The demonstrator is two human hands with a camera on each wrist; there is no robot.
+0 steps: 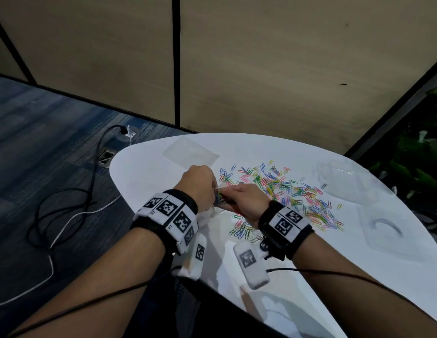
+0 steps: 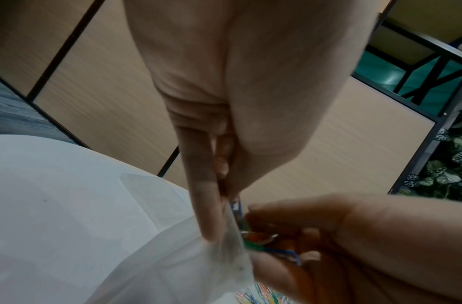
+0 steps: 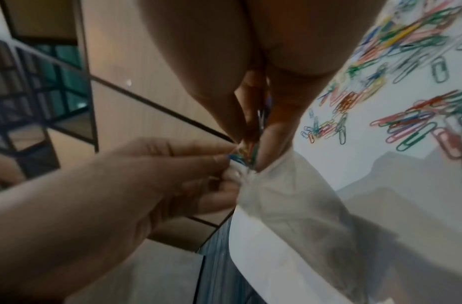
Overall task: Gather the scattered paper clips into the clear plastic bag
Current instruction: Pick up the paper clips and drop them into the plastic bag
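Forearms: both carry black wrist bands with white coded tags (image 1: 174,214) and meet above the near left edge of the white rounded desk (image 1: 149,164).
Left hand (image 1: 198,182): its grip is pressed together, thumb and fingers (image 2: 207,207) pinching the mouth of the clear thin plastic bag (image 3: 284,197), which hangs from the pinch toward the near edge of the desk.
Right hand (image 1: 246,200): its grip is pinched on a small bunch of coloured wire paper clips (image 2: 253,239), with the fingertips (image 3: 270,144) touching the bag mouth.
Bag content: I cannot tell if any clips are already inside.
Loose clips: one wide colourful spread of paper clips (image 1: 293,193) lies on the middle of the desk toward its right edge, so most of the task seems not done.
Other things: a flat clear sheet or second bag (image 1: 190,152) lies at the far left edge; a clear plastic container (image 1: 344,179) stands at the far right edge.
Step in hand: putting the bunch into the bag.
Advice: the left pinch should open the mouth wider, because it looks nearly closed; push the fingertips past the rim before letting go, otherwise clips may catch on the rim and fall back.
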